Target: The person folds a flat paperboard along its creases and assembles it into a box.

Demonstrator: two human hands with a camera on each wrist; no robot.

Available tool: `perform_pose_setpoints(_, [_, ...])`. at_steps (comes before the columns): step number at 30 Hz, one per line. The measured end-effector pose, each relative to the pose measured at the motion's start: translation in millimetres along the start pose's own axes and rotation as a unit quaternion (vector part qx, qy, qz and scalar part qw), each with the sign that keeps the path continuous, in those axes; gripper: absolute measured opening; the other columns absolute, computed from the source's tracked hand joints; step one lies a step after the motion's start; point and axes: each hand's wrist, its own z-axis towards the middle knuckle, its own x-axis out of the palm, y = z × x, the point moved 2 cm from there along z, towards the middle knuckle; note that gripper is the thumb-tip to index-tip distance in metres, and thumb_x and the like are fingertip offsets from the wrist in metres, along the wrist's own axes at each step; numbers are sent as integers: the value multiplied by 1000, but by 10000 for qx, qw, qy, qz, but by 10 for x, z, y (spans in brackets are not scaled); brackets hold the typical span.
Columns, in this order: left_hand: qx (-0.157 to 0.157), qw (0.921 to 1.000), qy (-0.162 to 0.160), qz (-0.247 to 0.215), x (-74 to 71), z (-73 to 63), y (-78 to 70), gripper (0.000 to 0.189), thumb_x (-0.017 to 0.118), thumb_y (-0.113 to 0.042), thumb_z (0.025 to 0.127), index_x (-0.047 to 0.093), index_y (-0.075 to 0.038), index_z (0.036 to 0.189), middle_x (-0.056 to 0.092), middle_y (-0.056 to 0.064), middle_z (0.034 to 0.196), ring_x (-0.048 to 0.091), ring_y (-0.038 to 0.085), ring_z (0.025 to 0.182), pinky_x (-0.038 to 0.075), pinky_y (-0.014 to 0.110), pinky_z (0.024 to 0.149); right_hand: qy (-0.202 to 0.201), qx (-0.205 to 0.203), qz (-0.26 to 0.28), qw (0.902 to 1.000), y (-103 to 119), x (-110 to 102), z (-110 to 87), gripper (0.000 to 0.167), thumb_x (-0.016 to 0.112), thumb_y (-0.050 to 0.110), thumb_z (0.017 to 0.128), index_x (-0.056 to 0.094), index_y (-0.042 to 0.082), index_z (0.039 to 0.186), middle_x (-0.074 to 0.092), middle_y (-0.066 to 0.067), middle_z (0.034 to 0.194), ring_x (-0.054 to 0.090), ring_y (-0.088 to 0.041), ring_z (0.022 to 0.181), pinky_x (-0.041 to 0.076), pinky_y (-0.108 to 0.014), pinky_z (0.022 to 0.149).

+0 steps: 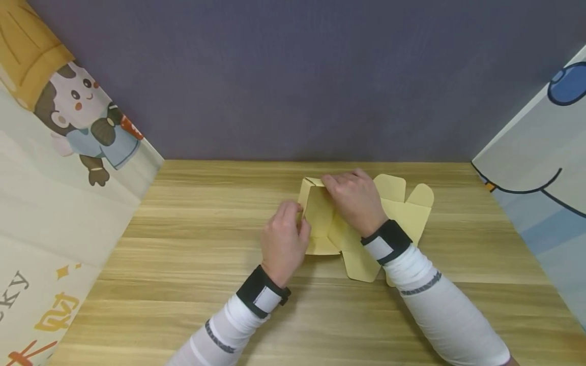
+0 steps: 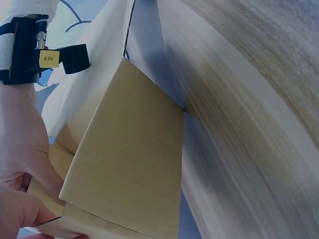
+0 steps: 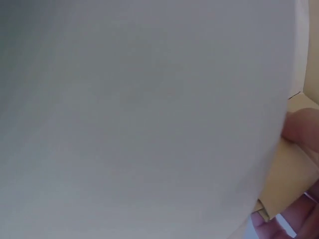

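Note:
A partly folded pale yellow cardboard box (image 1: 320, 216) stands on the table, its open side facing up toward the head camera. My left hand (image 1: 284, 241) pinches the box's left wall at its upper edge. At the far wall, my right hand (image 1: 357, 201) grips the folded edge, its fingers bent over the top. Unfolded flaps (image 1: 414, 218) spread out to the right, partly covered by the right hand and wrist. In the left wrist view, a flat side of the box (image 2: 129, 149) rises close to the camera. Fingers (image 3: 304, 129) hold the cardboard (image 3: 289, 174) in the right wrist view.
The wood-grain table (image 1: 192, 223) extends around the box. Behind it stands a dark grey-blue panel (image 1: 293, 76). Printed cloth walls (image 1: 36, 203) border both sides. A blurred pale surface (image 3: 139, 119) blocks most of the right wrist view.

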Motion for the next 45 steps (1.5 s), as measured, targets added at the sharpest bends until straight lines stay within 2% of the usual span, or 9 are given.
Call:
perform_pose_setpoints(10, [-62, 10000, 62, -43, -14, -11, -16, 19, 68, -5, 78, 63, -8, 96, 66, 3, 90, 60, 14, 59, 48, 27, 46, -117, -125, 1, 9999, -35, 22, -13, 18, 55, -2, 88, 56, 10, 76, 58, 0, 55, 55, -20, 47, 42, -37, 61])
perform_pose_setpoints(16, [-17, 9999, 129, -76, -80, 69, -16, 35, 72, -16, 81, 60, -6, 112, 65, 8, 105, 67, 22, 82, 57, 32, 65, -26, -201, -77, 9998, 24, -9, 13, 12, 59, 2, 90, 66, 10, 85, 72, -3, 73, 65, -24, 60, 43, -37, 65])
perform_pose_setpoints(20, [550, 9975, 207, 394, -198, 279, -77, 43, 75, -21, 82, 59, -7, 118, 63, 8, 113, 61, 24, 99, 54, 34, 83, 25, -304, -158, 9994, 94, -52, 54, 11, 61, 4, 89, 70, 11, 89, 75, -4, 85, 69, -24, 71, 44, -37, 68])
perform_pose_setpoints(25, [1432, 9822, 318, 1177, -241, 533, -169, 21, 74, -15, 83, 68, -11, 103, 67, 3, 107, 61, 23, 96, 54, 33, 76, 31, -188, -144, 9997, 129, -108, 68, 8, 63, 8, 89, 69, 10, 84, 73, -4, 80, 66, -24, 66, 42, -36, 67])
perform_pose_setpoints(29, [1641, 9773, 207, 1323, -249, 601, -153, 9, 71, -12, 84, 69, -11, 93, 70, 3, 97, 64, 21, 88, 55, 31, 70, -12, -150, -12, 9999, 151, -165, 80, 3, 68, 12, 87, 68, 10, 85, 73, -4, 82, 66, -24, 70, 43, -37, 69])
perform_pose_setpoints(35, [1376, 9839, 169, 1127, -274, 597, -36, 7, 72, -11, 85, 69, -10, 90, 70, 4, 93, 64, 21, 85, 56, 29, 73, -64, 162, 500, 9986, 124, -314, 49, 33, 76, 23, 83, 66, 10, 111, 71, -7, 104, 63, -28, 97, 47, -45, 86])
perform_pose_setpoints(38, [1077, 9893, 116, 973, -297, 596, 58, 9, 74, -11, 83, 68, -11, 89, 69, 3, 92, 64, 22, 87, 57, 31, 74, -126, 319, 859, 9957, 131, -409, 4, 42, 75, 27, 84, 64, 10, 120, 69, -7, 109, 62, -27, 102, 48, -45, 85])
perform_pose_setpoints(41, [791, 9932, -45, 849, -331, 602, 148, 9, 74, -10, 82, 68, -11, 89, 68, 4, 90, 63, 24, 85, 57, 33, 70, 58, 532, 1310, 9899, 163, -485, -74, 40, 75, 30, 84, 65, 8, 116, 68, -6, 103, 63, -23, 92, 50, -39, 76])
perform_pose_setpoints(45, [486, 9955, -301, 752, -371, 626, 244, 8, 70, -9, 84, 68, -9, 92, 68, 5, 89, 63, 25, 82, 56, 35, 65, 810, 1051, 1994, 9709, 219, -513, -243, 30, 73, 35, 85, 68, 11, 102, 66, 2, 82, 59, -11, 69, 49, -28, 61])
